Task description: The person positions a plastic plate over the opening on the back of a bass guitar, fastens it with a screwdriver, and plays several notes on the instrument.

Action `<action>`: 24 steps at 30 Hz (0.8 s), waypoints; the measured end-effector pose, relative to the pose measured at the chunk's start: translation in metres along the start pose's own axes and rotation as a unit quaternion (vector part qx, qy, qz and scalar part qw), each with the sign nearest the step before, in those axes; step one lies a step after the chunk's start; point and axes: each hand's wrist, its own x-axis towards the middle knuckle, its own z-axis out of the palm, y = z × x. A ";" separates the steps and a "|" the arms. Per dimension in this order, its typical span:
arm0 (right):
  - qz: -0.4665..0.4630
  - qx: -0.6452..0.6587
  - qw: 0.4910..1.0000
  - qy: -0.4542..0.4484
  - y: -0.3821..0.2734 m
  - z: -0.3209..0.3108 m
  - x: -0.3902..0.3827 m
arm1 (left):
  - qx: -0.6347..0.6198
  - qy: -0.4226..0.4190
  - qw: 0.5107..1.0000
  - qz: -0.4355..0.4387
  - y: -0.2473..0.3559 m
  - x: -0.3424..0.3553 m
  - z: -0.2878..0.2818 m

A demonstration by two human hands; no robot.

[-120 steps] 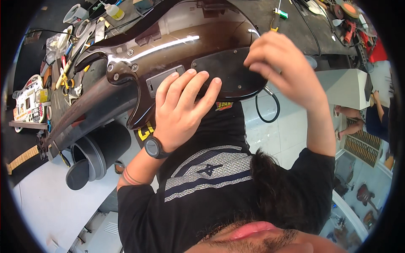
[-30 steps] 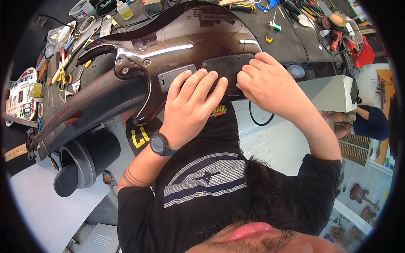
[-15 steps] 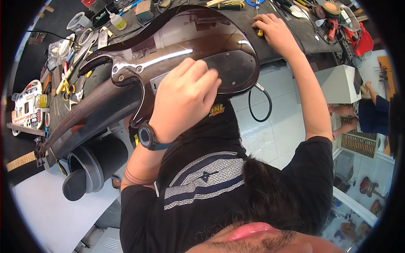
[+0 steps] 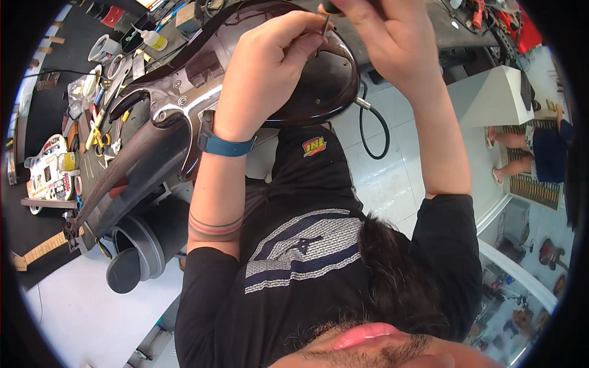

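A dark glossy electric guitar lies back side up across the bench, its neck reaching to the lower left. A black cover plate with small screws is set in its back. My right hand grips a screwdriver with a dark and yellow handle, held above the guitar body. My left hand is closed in a pinch at the screwdriver's thin tip, over the plate's upper part. Whatever lies between its fingertips is too small to make out. A black cable is plugged into the guitar's edge.
Scissors, pliers and other tools crowd the bench's left side. A glue bottle stands beyond the guitar. Below the neck is a grey bin. A white cabinet stands at right, with another person farther off.
My right hand has lifted the screwdriver off the bench and brought it left over the guitar. My left hand has moved up to its tip. The whole view has shifted slightly.
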 end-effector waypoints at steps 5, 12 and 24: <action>0.015 0.018 0.998 -0.051 0.005 0.000 0.003 | -0.070 0.019 0.996 -0.042 -0.001 -0.004 0.007; -0.006 0.020 0.998 -0.066 0.015 0.004 0.000 | -0.053 0.011 0.993 -0.108 0.003 -0.004 0.009; 0.024 0.013 0.993 -0.117 0.006 -0.006 0.003 | 0.028 -0.017 0.995 -0.089 -0.002 -0.005 0.006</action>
